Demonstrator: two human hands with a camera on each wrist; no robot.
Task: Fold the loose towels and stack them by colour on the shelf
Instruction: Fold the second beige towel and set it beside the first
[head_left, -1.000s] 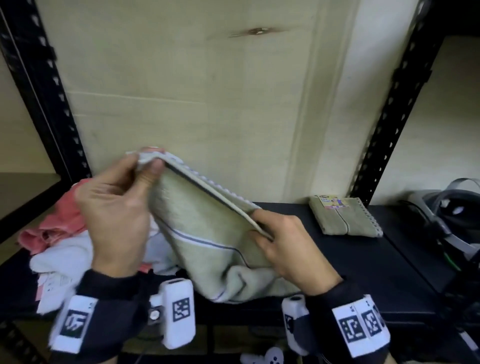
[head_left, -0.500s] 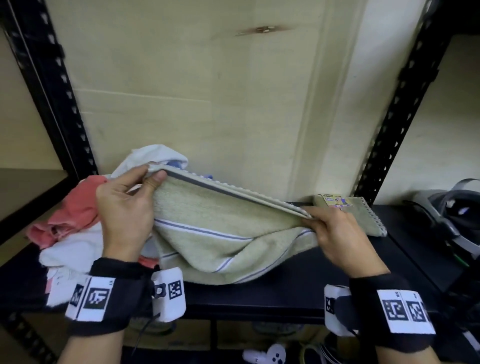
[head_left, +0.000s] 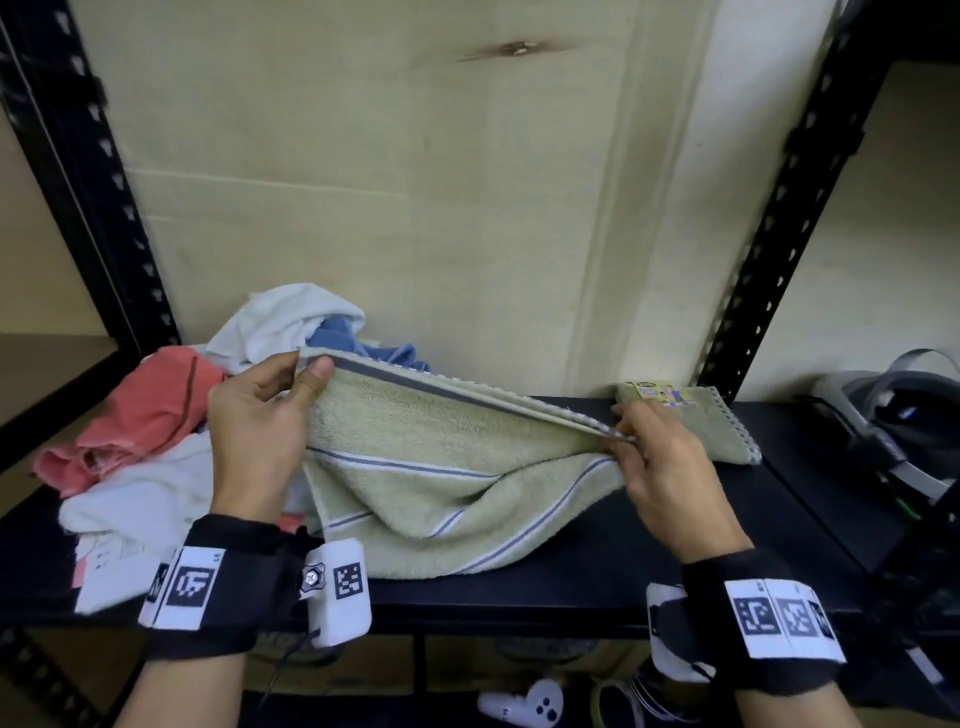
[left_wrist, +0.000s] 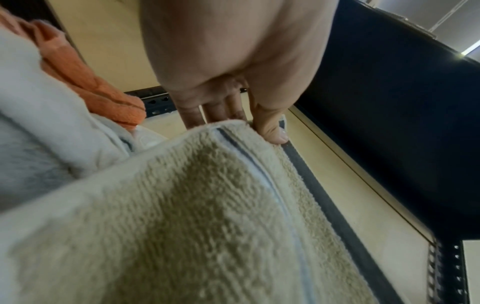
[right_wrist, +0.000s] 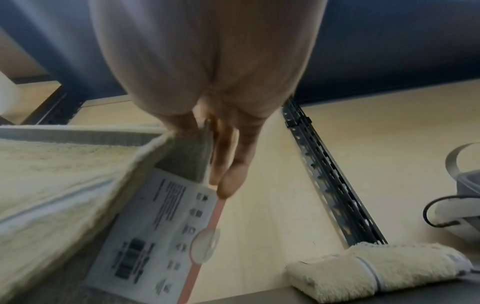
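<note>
So the person has a green towel (head_left: 441, 467) stretched out between both hands, just above the black shelf (head_left: 649, 545). The left hand (head_left: 260, 426) pinches the top left corner, thumb on the near side and fingers behind, and the left wrist view shows the same grip on the doubled edge (left_wrist: 233, 131). The right hand (head_left: 670, 467) pinches the other end of that top edge between thumb and fingers; from the right wrist view there's a paper label (right_wrist: 161, 226) hanging off that corner, right under the fingertips (right_wrist: 228, 185). The towel is folded over lengthwise, its grey border runs along the top, and the lower part sags down so the bottom rests on the shelf.

Behind the left hand sits a loose heap: a pink towel (head_left: 140, 415), a white towel (head_left: 280, 322) and a bit of blue towel (head_left: 363, 348). One folded green towel (head_left: 717, 431) already lies on the shelf at the back right, just beyond the right hand. A headset (head_left: 893, 415) sits on the far right, and a white controller (head_left: 524, 706) lies below.
</note>
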